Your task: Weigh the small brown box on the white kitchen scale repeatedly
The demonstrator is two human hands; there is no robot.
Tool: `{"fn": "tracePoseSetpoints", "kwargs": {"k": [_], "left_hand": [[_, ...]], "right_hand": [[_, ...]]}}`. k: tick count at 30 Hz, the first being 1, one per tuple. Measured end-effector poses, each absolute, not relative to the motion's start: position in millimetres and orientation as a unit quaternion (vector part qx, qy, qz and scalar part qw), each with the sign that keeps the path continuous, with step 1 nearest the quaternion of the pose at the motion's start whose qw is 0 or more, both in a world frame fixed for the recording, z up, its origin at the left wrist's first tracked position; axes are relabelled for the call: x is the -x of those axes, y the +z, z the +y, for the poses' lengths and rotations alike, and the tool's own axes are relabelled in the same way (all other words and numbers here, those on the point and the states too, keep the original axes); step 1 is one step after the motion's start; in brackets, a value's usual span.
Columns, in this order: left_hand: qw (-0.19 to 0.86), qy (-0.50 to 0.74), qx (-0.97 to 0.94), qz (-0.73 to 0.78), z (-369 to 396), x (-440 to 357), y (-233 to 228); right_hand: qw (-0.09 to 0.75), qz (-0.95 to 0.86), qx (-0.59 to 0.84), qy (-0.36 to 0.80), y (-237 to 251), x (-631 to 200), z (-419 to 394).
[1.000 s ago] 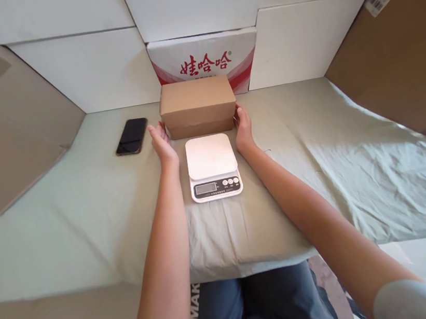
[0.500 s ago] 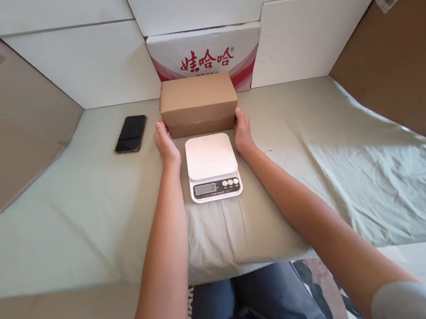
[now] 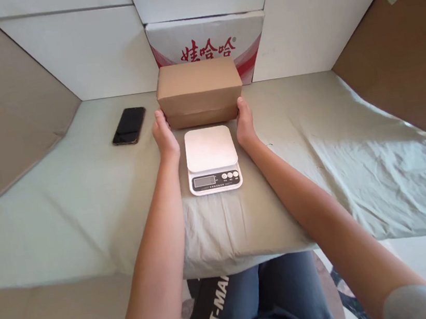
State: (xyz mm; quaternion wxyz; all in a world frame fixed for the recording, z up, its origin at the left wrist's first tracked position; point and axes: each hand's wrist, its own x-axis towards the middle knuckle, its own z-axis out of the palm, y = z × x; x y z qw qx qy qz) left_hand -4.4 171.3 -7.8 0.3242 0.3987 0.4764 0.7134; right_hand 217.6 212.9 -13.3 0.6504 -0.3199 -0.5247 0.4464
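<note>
A closed brown cardboard box is gripped at its two ends, just behind a white digital kitchen scale. My left hand presses on the box's left end, thumb up along the near corner. On the right end, my right hand does the same. Most of the fingers of both hands are hidden beside or behind the box. The scale's plate is bare, and its small grey display with a row of buttons faces me; the reading is too faint to make out.
Left of the box, a black smartphone lies on the pale green cloth. A white carton with red lettering stands behind the box. Large cardboard panels flank the table, with white panels at the back.
The box has risen slightly between my hands and looks a little larger. The whole view has shifted a little, so the scale and smartphone appear higher in the picture.
</note>
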Motion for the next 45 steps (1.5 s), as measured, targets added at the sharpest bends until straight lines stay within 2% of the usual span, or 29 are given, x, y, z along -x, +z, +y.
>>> {"fn": "tracePoseSetpoints", "kwargs": {"k": [6,9,16,21,45], "left_hand": [[0.245,0.726,-0.458,0.450,130.7,-3.3,31.1],[0.237,0.722,-0.475,0.444,85.3,-9.7,42.0],[0.205,0.714,-0.487,0.460,-4.5,-32.5,9.6],[0.199,0.710,-0.462,0.493,-4.2,-38.0,-2.1],[0.222,0.705,-0.434,0.514,-3.8,-35.5,6.1]], "right_hand": [[0.657,-0.578,0.288,0.389,35.5,-222.9,175.3],[0.655,-0.595,0.286,0.367,42.1,-230.8,139.3],[0.650,-0.576,0.317,0.382,23.8,-249.3,53.8],[0.647,-0.582,0.332,0.365,22.3,-246.1,43.7],[0.654,-0.553,0.353,0.377,11.3,-243.4,45.3]]}}
